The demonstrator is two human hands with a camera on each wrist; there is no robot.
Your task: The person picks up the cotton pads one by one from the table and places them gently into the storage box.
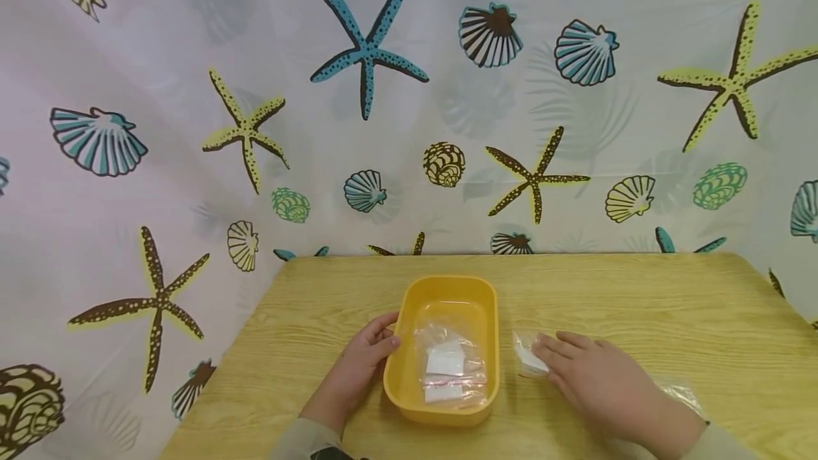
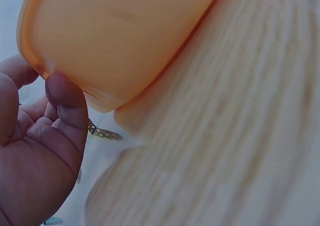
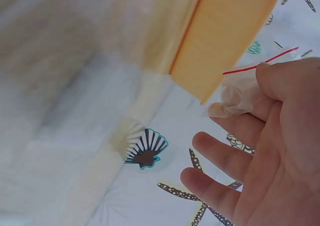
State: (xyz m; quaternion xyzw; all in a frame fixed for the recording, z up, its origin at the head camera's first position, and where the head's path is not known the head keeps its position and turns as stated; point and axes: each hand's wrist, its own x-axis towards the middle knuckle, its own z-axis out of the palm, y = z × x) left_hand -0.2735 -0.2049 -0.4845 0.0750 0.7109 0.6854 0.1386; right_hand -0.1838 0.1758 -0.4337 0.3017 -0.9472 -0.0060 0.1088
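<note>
My left hand (image 1: 358, 371) grips the left side of a yellow plastic tub (image 1: 450, 291), its thumb at the rim. The left wrist view shows that hand's thumb and curled fingers (image 2: 67, 101) at the tub's edge. Inside the tub lie clear zip bags (image 1: 445, 360) with white pieces in them. Just right of the tub, my right hand (image 1: 601, 382) pinches a small clear zip bag (image 1: 527, 355) holding something white. In the right wrist view the bag (image 3: 241, 95) with a red seal line sits between thumb and index finger, while the other fingers are spread.
More clear plastic (image 1: 684, 396) lies on the wood-grain table (image 1: 607, 289) beside my right forearm, partly hidden by it. Blurred see-through film (image 3: 75, 111) fills the left of the right wrist view. A curtain (image 1: 409, 126) printed with shells and starfish hangs behind the table.
</note>
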